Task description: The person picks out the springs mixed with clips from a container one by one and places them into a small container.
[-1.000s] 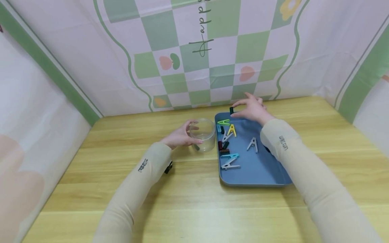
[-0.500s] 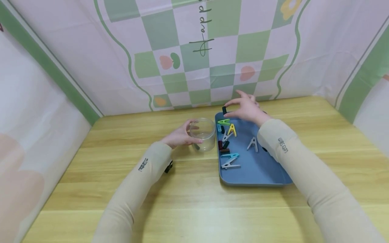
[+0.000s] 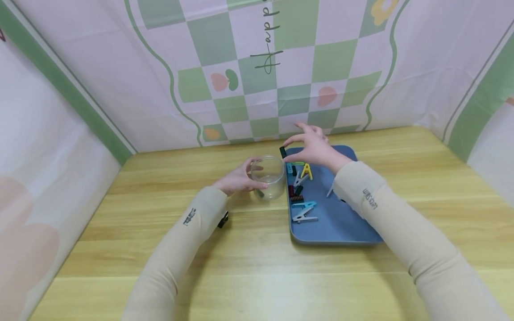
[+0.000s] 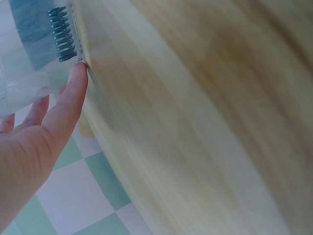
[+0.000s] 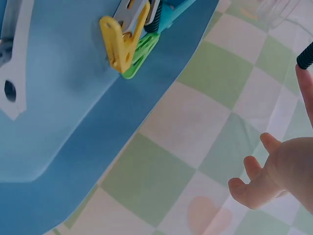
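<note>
My left hand (image 3: 237, 180) grips a clear round plastic jar (image 3: 274, 191) from its left side, thumb in front and fingers behind. A dark coil spring (image 4: 62, 34) lies in the jar, near its bottom in the left wrist view. Between thumb and index finger my right hand (image 3: 314, 148) pinches another dark green coil spring (image 3: 283, 152), with the other fingers raised. This spring is over the tray's far left corner, just beyond the jar's rim. To the right of the jar sits a blue-grey tray (image 3: 341, 229).
Along the tray's left side lie a yellow clothespin (image 3: 307, 171), a green clothespin (image 5: 142, 55), grey and blue clothespins, and several small coils. A grey clothespin (image 5: 17, 63) farther right is partly behind the right sleeve. A patterned cloth (image 3: 295, 104) hangs behind the wooden table (image 3: 249, 272).
My right hand has moved left with the pinched coil spring, from above the tray's far edge to beside the jar. The left hand and jar have stayed in place.
</note>
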Demonstrator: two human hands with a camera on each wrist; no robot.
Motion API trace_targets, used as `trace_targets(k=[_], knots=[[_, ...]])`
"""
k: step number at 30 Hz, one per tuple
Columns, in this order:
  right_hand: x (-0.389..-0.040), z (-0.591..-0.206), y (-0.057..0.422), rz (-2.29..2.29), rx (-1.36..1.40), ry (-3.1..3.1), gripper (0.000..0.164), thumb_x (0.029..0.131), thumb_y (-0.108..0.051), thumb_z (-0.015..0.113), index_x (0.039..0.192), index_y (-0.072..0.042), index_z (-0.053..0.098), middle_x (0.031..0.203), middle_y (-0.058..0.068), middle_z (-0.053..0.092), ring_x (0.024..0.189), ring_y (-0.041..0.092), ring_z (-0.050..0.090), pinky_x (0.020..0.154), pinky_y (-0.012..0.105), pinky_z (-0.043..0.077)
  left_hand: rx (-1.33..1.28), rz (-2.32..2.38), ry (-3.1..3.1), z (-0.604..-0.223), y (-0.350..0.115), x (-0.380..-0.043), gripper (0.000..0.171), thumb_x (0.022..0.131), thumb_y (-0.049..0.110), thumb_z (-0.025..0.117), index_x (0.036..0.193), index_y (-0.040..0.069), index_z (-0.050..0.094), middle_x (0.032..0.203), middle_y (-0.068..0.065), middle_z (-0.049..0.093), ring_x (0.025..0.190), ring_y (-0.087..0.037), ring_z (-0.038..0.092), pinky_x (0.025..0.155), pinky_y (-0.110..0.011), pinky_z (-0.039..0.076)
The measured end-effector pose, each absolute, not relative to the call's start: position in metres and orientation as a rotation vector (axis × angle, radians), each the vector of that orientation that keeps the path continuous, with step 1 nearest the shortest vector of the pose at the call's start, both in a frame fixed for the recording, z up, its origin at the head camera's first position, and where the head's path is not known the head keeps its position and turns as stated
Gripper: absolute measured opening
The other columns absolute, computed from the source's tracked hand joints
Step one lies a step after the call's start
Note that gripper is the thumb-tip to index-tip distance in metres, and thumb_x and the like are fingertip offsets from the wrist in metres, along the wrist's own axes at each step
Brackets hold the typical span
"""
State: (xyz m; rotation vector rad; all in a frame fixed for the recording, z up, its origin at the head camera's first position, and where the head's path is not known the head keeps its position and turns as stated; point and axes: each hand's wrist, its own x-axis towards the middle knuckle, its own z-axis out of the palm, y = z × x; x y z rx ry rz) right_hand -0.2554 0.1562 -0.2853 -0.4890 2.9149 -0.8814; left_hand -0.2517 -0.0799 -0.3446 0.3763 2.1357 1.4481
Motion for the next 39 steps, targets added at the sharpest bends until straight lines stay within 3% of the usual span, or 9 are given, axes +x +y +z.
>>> trace_targets(k=[23, 39], knots=[[-0.241, -0.295, 0.13, -0.79, -0.561, 2.936, 0.036, 0.082, -0.026, 0.074, 0.115, -0.014, 0.067, 0.157, 0.016, 0.009, 0.139, 0.044, -0.002, 0.105, 0.066, 0.0, 0.381, 1.427, 2.135, -0.343, -0.081, -0.249, 0.084, 0.083, 0.008, 0.071, 0.148, 0.02, 0.019, 0.15, -0.011, 0.032, 0.059, -0.007, 0.041, 0.067, -0.026, 0.042], [-0.239, -0.294, 0.129, -0.839, -0.587, 2.914, 0.035, 0.084, -0.028, 0.072, 0.115, -0.014, 0.067, 0.157, 0.018, 0.009, 0.139, 0.044, -0.003, 0.106, 0.065, 0.0, 0.368, 1.428, 2.126, -0.342, -0.08, -0.25, 0.085, 0.083, 0.008, 0.071, 0.148, 0.02, 0.018, 0.151, -0.011, 0.031, 0.074, -0.012, 0.052, 0.069, -0.026, 0.044]])
